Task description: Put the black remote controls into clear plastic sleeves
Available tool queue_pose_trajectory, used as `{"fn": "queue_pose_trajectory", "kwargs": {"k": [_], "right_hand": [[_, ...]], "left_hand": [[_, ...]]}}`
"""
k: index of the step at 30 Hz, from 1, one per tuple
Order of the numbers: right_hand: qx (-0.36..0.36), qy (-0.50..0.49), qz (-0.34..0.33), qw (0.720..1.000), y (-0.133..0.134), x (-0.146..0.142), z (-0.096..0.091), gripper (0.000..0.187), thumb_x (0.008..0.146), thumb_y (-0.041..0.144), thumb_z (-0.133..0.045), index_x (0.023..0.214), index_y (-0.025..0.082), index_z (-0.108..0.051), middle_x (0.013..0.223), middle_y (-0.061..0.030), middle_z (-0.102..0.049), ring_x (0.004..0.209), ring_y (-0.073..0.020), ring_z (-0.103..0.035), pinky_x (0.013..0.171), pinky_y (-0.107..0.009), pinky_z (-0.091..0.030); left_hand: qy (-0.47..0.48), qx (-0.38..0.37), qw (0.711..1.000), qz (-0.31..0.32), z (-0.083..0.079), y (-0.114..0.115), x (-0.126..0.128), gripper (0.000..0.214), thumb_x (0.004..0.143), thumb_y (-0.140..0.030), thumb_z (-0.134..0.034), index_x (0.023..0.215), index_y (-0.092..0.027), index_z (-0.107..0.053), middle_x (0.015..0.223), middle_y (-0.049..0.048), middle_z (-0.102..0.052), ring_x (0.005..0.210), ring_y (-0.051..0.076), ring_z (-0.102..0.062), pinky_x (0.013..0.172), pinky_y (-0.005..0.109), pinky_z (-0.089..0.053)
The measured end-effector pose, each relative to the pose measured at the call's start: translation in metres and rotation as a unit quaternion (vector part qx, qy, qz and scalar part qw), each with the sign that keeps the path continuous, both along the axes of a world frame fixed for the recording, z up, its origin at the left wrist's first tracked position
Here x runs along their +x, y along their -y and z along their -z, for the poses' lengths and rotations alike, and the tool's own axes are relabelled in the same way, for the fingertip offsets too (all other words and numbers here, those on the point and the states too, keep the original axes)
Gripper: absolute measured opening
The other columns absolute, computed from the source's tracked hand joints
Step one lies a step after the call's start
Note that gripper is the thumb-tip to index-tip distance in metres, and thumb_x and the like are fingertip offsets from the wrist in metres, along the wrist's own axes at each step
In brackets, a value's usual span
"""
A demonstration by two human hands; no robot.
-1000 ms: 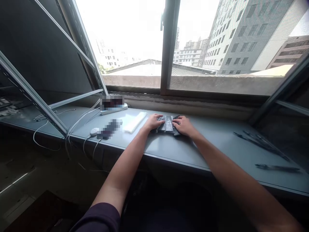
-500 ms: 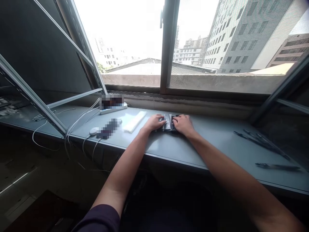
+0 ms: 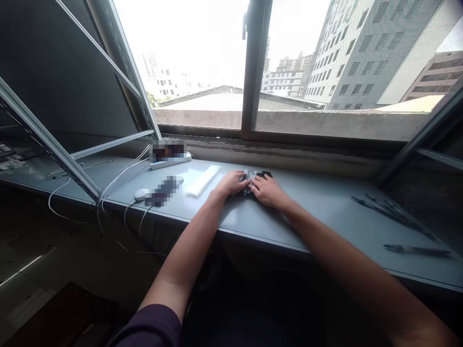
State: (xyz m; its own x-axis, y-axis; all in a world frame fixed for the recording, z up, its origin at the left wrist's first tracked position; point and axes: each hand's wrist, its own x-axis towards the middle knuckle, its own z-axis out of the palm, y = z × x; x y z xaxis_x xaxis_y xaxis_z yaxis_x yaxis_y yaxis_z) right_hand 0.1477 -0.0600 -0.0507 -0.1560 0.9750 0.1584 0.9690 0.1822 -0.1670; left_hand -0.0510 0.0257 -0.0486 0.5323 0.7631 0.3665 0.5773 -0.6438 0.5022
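A dark item in a clear plastic bag (image 3: 250,175) lies on the grey table between my hands. Its full outline is hidden under my fingers, and I cannot make out what kind of thing it is. My left hand (image 3: 231,182) is closed around the left end, thumb toward the middle. Across the right part of the plastic, my right hand (image 3: 268,191) lies with its fingers stretched out, their tips close to the left thumb. A black corner (image 3: 267,173) sticks out behind the right hand.
Left of my hands lies a stack of clear plastic sleeves (image 3: 203,181). Farther left are a blurred-out object (image 3: 164,192), a white round charger (image 3: 141,194), a white power strip (image 3: 170,161) and cables. Several pens (image 3: 415,250) lie at right. Metal shelf posts (image 3: 50,140) slant at left.
My right hand has slid left over the plastic, closer to my left hand, uncovering a black corner behind it. The left hand has stayed nearly in place.
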Motion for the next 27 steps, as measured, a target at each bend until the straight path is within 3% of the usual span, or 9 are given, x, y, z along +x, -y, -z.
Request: {"fn": "queue_pose_trajectory", "kwargs": {"k": [6, 15, 21, 27], "right_hand": [[-0.007, -0.009, 0.008, 1.0, 0.009, -0.008, 0.001, 0.071, 0.116, 0.06, -0.031, 0.175, 0.023, -0.043, 0.182, -0.0112, -0.038, 0.17, -0.0474, -0.025, 0.135, -0.067, -0.021], [-0.031, -0.002, 0.036, 0.999, 0.015, -0.02, -0.006, 0.081, 0.115, 0.066, -0.025, 0.176, 0.015, -0.04, 0.185, -0.0168, -0.028, 0.171, -0.05, -0.018, 0.136, -0.068, -0.017], [-0.06, 0.001, 0.027, 0.998, 0.018, -0.02, -0.015, 0.082, 0.115, 0.067, -0.023, 0.178, 0.016, -0.036, 0.186, -0.0124, -0.028, 0.172, -0.0477, -0.014, 0.137, -0.067, -0.015], [-0.062, 0.005, 0.025, 0.998, 0.021, -0.019, -0.017, 0.083, 0.114, 0.069, -0.023, 0.179, 0.018, -0.034, 0.185, -0.01, -0.03, 0.172, -0.0459, -0.016, 0.137, -0.065, -0.015]], "left_hand": [[-0.055, -0.025, 0.998, 0.002, 0.003, -0.005, -0.002, 0.049, 0.102, -0.051, -0.064, 0.143, -0.027, -0.076, 0.163, 0.0071, -0.063, 0.162, 0.029, -0.047, 0.136, 0.039, -0.03], [-0.087, -0.021, 0.996, 0.013, 0.003, -0.007, -0.004, 0.055, 0.105, -0.059, -0.056, 0.15, -0.031, -0.071, 0.165, 0.0052, -0.062, 0.162, 0.029, -0.046, 0.135, 0.039, -0.03], [-0.175, -0.049, 0.983, 0.017, -0.002, -0.006, -0.006, 0.068, 0.11, -0.061, -0.042, 0.168, -0.028, -0.053, 0.179, 0.004, -0.043, 0.171, 0.029, -0.028, 0.139, 0.041, -0.015], [-0.133, -0.056, 0.989, 0.04, -0.002, -0.008, -0.008, 0.061, 0.108, -0.057, -0.047, 0.161, -0.03, -0.062, 0.173, 0.004, -0.052, 0.17, 0.027, -0.03, 0.14, 0.041, -0.014]]}}
